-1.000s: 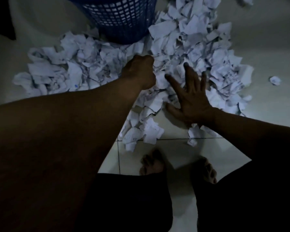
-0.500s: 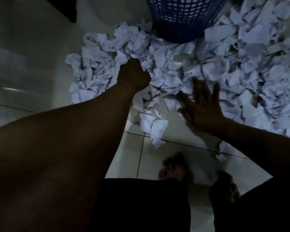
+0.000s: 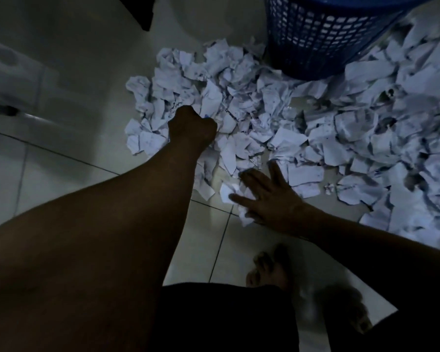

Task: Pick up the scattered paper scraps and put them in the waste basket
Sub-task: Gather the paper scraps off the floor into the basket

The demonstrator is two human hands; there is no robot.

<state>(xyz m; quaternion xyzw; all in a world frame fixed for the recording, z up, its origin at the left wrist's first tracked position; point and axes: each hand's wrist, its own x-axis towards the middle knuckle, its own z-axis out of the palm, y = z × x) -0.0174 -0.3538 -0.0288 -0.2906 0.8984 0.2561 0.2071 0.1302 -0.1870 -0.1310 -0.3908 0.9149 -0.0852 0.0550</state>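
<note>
Open tile floor (image 3: 61, 174) near and left — paper scraps (image 3: 353, 128) heaped far and right.
The right hand (image 3: 272, 199) lies flat on the pile's near edge, fingers spread straight; farther, the left hand (image 3: 192, 129) is clenched in the heap — whether it grips paper, I cannot tell. The blue waste basket (image 3: 328, 39) stands farthest, scraps against its base.

Nothing here can be read as a word, label, brand or number. The paper scraps (image 3: 241, 102) carry dark ink marks and faint lines of writing, but these are too dim and blurred to make out.
</note>
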